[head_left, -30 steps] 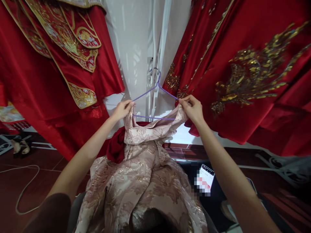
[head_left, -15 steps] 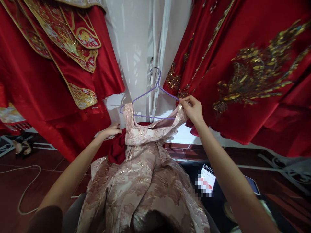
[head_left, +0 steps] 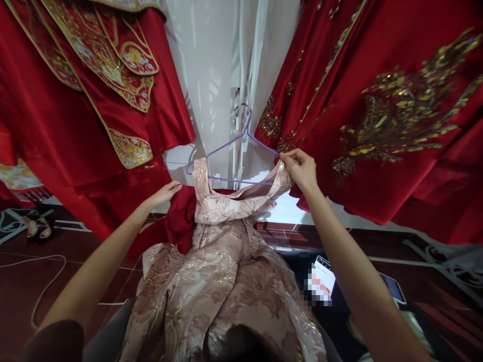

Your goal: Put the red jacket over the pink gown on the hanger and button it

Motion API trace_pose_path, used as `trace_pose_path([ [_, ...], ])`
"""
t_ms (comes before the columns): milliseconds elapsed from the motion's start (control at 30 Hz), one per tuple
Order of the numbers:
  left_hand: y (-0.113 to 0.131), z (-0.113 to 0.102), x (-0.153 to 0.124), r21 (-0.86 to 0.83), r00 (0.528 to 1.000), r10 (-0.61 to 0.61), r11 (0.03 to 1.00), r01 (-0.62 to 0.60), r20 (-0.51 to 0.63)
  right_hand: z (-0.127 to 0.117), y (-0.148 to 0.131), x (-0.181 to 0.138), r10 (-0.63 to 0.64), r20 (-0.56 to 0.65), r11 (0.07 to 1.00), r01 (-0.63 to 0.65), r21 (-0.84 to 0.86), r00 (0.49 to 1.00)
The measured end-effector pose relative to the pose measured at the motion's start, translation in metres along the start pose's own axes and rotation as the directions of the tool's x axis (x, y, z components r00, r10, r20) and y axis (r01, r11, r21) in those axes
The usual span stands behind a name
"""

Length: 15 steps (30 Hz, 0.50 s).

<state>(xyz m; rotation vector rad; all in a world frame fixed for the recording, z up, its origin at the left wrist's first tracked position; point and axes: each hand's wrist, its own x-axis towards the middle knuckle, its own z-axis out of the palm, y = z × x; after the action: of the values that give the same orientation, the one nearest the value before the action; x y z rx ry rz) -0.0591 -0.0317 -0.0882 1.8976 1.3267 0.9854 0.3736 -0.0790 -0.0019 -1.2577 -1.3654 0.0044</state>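
A pink brocade dress (head_left: 222,286) with gold thread spreads across my lap, its bodice raised toward the wall. My right hand (head_left: 302,168) pinches its right shoulder strap at the end of a purple hanger (head_left: 226,144). The left strap sits over the other end of that hanger, whose hook reaches up to a white metal stand. Beside the bodice, bunched dark red cloth (head_left: 181,216) shows on the left. My left hand (head_left: 165,193) is closed in a pinch at the top edge of this cloth.
Red embroidered garments hang at left (head_left: 132,120) and right (head_left: 377,125). A lit phone (head_left: 322,276) lies at my lower right, with another device (head_left: 393,287) beyond my forearm. On the tiled floor at left are heeled shoes (head_left: 38,229) and a pale cable (head_left: 49,284).
My left hand has risen slightly, and its spread fingers have closed on the red cloth's edge, lifting it. My right hand keeps its pinch on the strap.
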Motion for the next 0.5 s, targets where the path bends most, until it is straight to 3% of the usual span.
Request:
trace_pose_path([
  [100,0.026,-0.006,0.024,0.204,0.956,0.156,0.973,-0.105,-0.250,-0.002,-0.003,0.000,0.005,0.001,1.000,-0.005,0.007,1.000],
  [200,0.069,-0.011,0.044,0.380,0.875,0.245,0.922,-0.076,-0.418,-0.006,-0.009,-0.005,0.001,0.005,1.000,-0.001,-0.015,1.000],
  [333,0.136,0.005,0.049,0.432,0.846,0.310,0.896,-0.107,-0.434,-0.010,-0.026,-0.018,-0.026,-0.021,0.997,0.024,-0.080,0.999],
  [500,0.194,0.056,0.038,0.353,0.834,0.411,0.892,-0.284,-0.368,-0.008,-0.050,-0.037,-0.093,-0.061,0.989,0.085,-0.123,0.994],
])
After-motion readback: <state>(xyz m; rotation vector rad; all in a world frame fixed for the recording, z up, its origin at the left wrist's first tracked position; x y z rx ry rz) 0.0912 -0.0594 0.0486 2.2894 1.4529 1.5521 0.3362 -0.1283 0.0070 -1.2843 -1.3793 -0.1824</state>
